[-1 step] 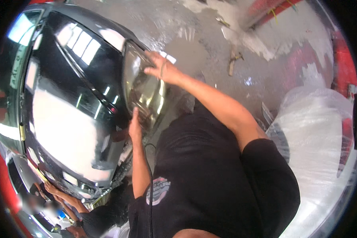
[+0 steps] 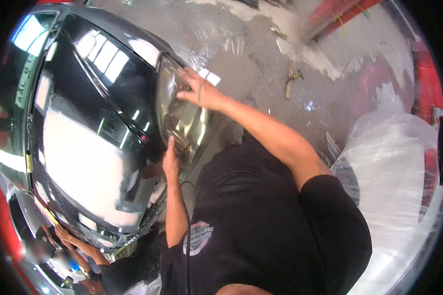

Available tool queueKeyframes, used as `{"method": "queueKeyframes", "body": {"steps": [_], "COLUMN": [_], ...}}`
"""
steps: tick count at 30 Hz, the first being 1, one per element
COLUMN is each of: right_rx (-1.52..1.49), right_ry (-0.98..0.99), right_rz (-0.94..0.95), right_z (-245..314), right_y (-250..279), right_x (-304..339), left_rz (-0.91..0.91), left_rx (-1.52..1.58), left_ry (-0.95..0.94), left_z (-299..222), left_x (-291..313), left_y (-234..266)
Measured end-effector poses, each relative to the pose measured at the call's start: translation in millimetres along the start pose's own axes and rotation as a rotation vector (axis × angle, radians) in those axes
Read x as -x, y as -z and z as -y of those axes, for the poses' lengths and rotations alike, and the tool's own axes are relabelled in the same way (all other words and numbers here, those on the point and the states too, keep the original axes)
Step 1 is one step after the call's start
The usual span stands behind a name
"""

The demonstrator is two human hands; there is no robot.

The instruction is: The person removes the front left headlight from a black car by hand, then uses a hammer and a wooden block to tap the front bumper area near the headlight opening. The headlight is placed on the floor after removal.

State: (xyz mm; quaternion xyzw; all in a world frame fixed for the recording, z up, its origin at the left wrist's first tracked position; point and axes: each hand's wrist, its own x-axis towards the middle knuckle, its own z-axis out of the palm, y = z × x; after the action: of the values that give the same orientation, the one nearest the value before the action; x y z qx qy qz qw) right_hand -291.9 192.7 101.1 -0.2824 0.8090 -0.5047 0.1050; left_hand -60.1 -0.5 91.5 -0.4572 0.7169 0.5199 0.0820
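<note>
Black car body (image 2: 91, 120): 9 o'clock in the view. Left hand (image 2: 170, 162): at the headlight's 6 o'clock edge, grip cannot be determined. Headlight (image 2: 177, 120): seated at the body's 3 o'clock side. Right hand (image 2: 202, 92): fingers spread, unclosed, against the lens at 1 o'clock. Clear plastic sheeting (image 2: 391, 167): 3 o'clock.

A long, pale strip (image 2: 23, 93) with big, dark letters shows at the front glass (image 2: 7, 130) of the black car (image 2: 66, 93). The letters run sideways. A round badge (image 2: 199, 239) with some red and small, pale letters is on the black shirt (image 2: 270, 211).
</note>
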Motion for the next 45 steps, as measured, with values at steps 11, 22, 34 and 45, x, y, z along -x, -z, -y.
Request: {"method": "queueKeyframes", "body": {"steps": [11, 22, 34, 45], "right_rx": [0.314, 0.587, 0.723, 0.822], "right_ry": [0.003, 0.188, 0.371, 0.487], "right_rz": [0.208, 0.242, 0.305, 0.440], "right_z": [35, 36, 30, 17], "right_y": [20, 32, 44, 55], "right_x": [-48, -76, -90, -107], "left_rz": [0.077, -0.095, -0.505, -0.668], "left_rx": [-0.083, 0.106, 0.254, 0.259], "left_ry": [0.120, -0.206, -0.295, -0.333], "left_z": [-21, -14, -18, -27], "left_x": [5, 6, 19, 18], "left_y": [-3, -14, -48, -66]}}
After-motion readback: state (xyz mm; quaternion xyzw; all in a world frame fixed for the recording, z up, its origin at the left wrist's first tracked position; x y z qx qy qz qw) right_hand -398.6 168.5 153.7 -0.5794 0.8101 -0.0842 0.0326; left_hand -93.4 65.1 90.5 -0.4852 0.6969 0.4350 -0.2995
